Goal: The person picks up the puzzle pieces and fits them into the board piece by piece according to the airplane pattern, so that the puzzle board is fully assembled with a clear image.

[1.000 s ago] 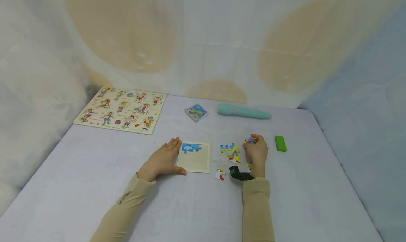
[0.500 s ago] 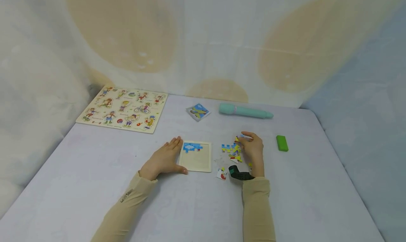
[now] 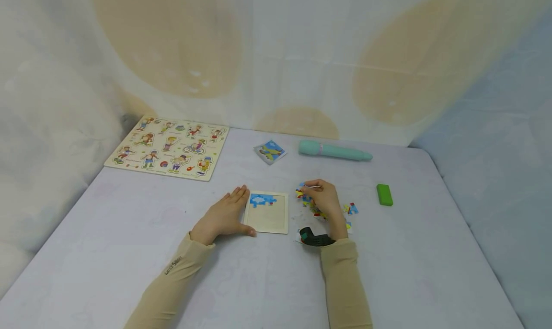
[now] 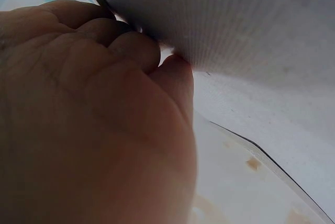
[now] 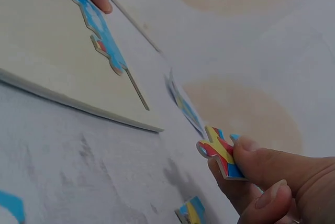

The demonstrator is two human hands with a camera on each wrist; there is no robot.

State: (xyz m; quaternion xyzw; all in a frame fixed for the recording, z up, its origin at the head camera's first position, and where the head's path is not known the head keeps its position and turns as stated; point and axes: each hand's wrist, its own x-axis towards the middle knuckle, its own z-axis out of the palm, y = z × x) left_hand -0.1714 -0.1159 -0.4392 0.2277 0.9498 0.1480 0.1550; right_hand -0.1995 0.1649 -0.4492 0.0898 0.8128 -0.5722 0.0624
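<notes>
My right hand (image 3: 324, 199) pinches a jigsaw piece (image 5: 222, 153) in red, yellow and blue between thumb and fingers, held above the table. To its left lies a square wooden puzzle tray (image 3: 266, 221). Joined blue sky pieces (image 3: 262, 199) with a white cloud fill the tray's upper left corner. My left hand (image 3: 224, 214) rests flat along the tray's left edge, fingers straight, thumb at the lower corner. Loose jigsaw pieces (image 3: 319, 215) lie partly hidden under my right hand, and more loose pieces (image 3: 351, 208) lie to its right.
A picture board with sports figures (image 3: 168, 147) lies at the back left. Behind the tray are a small airplane picture card (image 3: 270, 152) and a mint-green microphone-shaped object (image 3: 334, 150). A green block (image 3: 385, 195) sits at the right. Draped cloth (image 3: 293, 46) walls the table's back.
My right hand has moved left toward the tray with the jigsaw piece, uncovering loose pieces on its right. My left hand stays on the tray's edge.
</notes>
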